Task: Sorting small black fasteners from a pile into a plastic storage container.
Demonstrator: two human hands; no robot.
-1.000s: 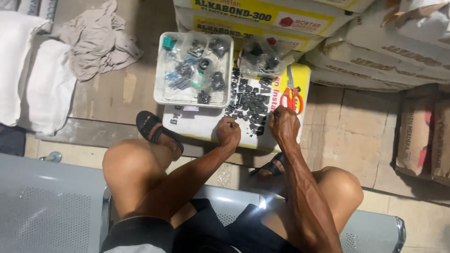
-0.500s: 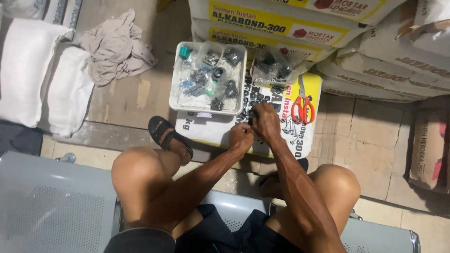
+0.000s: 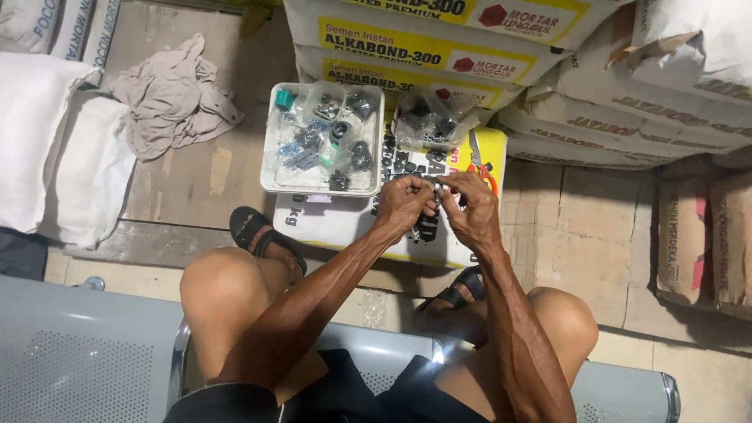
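My left hand [image 3: 402, 205] and my right hand [image 3: 470, 205] meet above a flat white and yellow sack [image 3: 329, 219] on the floor. Their fingertips pinch a small dark part [image 3: 432, 186] between them. Several small black parts [image 3: 403, 164] lie loose on the sack under my hands. A white tray [image 3: 268, 157] full of bagged little fittings stands just left of my hands. A clear plastic bag [image 3: 431, 117] of black parts lies behind them. Red-handled pliers [image 3: 479, 160] rest on the sack by my right hand.
Stacked cement sacks [image 3: 439, 47] rise at the back and right. A crumpled beige cloth [image 3: 168, 98] and white sacks [image 3: 55, 149] lie on the left. I sit on a grey metal bench [image 3: 86, 360], feet in black sandals [image 3: 258, 231].
Both hands have lifted off the sack and come together, fingertips now closed on one small part. The view has shifted so the tray sits further left.
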